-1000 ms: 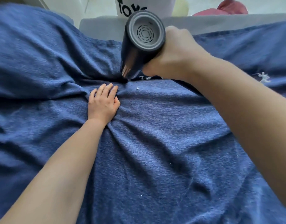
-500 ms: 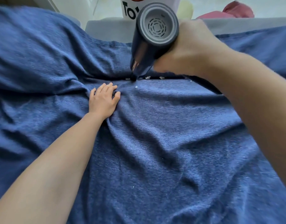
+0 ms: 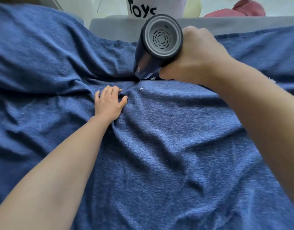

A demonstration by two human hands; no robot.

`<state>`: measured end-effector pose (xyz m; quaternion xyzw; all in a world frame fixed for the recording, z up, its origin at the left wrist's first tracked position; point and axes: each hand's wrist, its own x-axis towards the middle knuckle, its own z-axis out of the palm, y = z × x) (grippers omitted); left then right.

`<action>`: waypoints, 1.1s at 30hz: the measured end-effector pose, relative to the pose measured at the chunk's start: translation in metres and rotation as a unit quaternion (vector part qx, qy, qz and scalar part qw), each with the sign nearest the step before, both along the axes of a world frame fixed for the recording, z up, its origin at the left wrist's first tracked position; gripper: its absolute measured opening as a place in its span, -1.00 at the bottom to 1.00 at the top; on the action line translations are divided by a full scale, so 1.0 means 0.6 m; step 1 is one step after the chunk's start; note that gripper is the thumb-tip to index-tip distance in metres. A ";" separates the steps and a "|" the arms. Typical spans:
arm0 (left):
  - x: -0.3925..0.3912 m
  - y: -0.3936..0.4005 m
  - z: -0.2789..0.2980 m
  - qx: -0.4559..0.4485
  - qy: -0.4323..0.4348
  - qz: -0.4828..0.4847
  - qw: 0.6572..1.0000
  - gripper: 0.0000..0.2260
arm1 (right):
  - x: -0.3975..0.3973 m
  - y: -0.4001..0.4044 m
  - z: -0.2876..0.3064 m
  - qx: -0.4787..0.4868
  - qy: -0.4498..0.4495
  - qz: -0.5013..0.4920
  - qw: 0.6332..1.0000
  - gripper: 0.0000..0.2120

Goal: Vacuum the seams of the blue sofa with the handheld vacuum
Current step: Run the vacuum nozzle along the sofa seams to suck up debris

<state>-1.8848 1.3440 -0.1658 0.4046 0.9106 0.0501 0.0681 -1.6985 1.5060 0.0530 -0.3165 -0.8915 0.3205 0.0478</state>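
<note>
Vacuum nose worked into the sofa seam.
The right hand [image 3: 194,55] wrapped tight around the vacuum [image 3: 157,47], tip aimed into the sofa [image 3: 176,146] seam beside white crumbs [image 3: 153,78]; the left hand [image 3: 109,103] pressed flat, steadying the fabric.

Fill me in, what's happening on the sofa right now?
A person is vacuuming the blue sofa. The right hand grips the handheld vacuum, tilted so its nozzle tip sits in the seam between seat and backrest. The left hand presses flat on the seat fabric just in front of the seam. A few white crumbs lie beside the nozzle, not yet picked up. A white container marked "Toys" stands behind the sofa.
</note>
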 end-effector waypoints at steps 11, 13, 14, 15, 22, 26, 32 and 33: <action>0.004 0.002 -0.002 -0.042 -0.016 0.009 0.999 -0.55 | -0.029 -0.003 -0.014 -0.014 -0.020 -0.008 1.000 -0.51; 0.003 0.004 0.002 -0.057 -0.020 0.008 0.998 -0.54 | -0.018 -0.005 -0.001 -0.017 -0.007 -0.006 1.000 -0.47; 0.003 0.005 0.005 -0.065 -0.021 0.006 0.998 -0.54 | -0.013 -0.004 0.008 -0.018 -0.001 -0.005 1.000 -0.49; 0.004 0.006 0.008 -0.073 -0.024 0.003 0.997 -0.53 | -0.006 -0.004 0.017 -0.023 0.004 -0.005 1.000 -0.55; 0.018 0.017 0.031 -0.162 -0.030 -0.013 0.986 -0.57 | 0.048 -0.006 0.068 -0.044 0.020 -0.008 0.999 -0.75; 0.021 0.025 0.040 -0.195 -0.045 -0.005 0.980 -0.57 | 0.073 0.002 0.079 -0.056 0.015 -0.019 0.998 -0.75; 0.050 0.065 0.055 -0.116 -0.068 -0.023 0.991 -0.56 | 0.088 0.013 0.068 -0.056 0.014 -0.052 0.997 -0.90; 0.055 0.075 0.061 -0.102 -0.105 -0.008 0.989 -0.53 | 0.090 0.015 0.067 -0.053 0.016 -0.055 0.997 -0.91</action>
